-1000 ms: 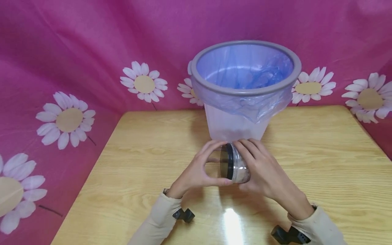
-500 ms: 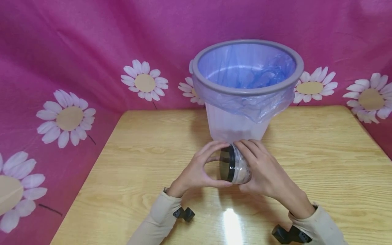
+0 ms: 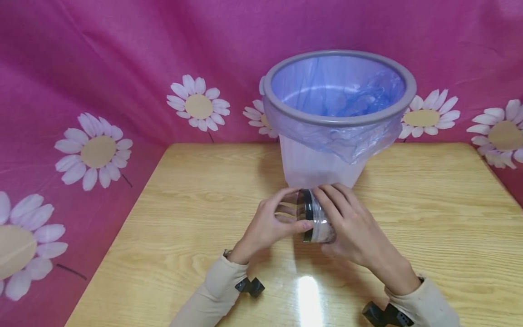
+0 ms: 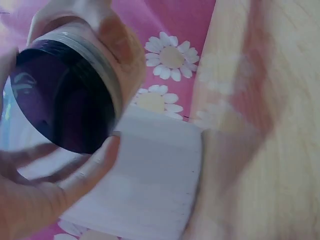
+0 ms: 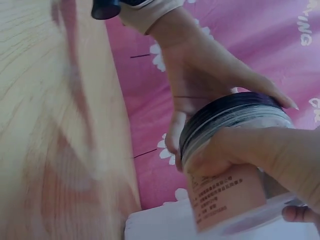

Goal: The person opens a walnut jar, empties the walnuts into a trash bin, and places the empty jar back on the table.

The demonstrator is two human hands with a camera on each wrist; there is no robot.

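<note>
A clear plastic jar (image 3: 323, 229) with a black lid (image 3: 308, 204) is held on its side above the table, lid facing left. My right hand (image 3: 355, 227) grips the jar's body from the right. With thumb and fingers curled round its rim, my left hand (image 3: 267, 222) holds the lid. The lid's dark, glossy top (image 4: 65, 100) shows in the left wrist view. A printed orange-pink label (image 5: 225, 200) is visible on the jar's side in the right wrist view. The jar's contents cannot be made out.
Just behind the hands stands a whitish waste bin (image 3: 323, 165) with a grey rim and a blue bag liner (image 3: 327, 91). Wood-grain table (image 3: 196, 195) surrounds it. A magenta cloth (image 3: 143, 45) with white daisies hangs at the back and left.
My left thumb has moved up from the lid's lower edge onto its near side, and the left fingers have shifted round the rim. The right hand keeps its grip. The head view has shifted slightly.
</note>
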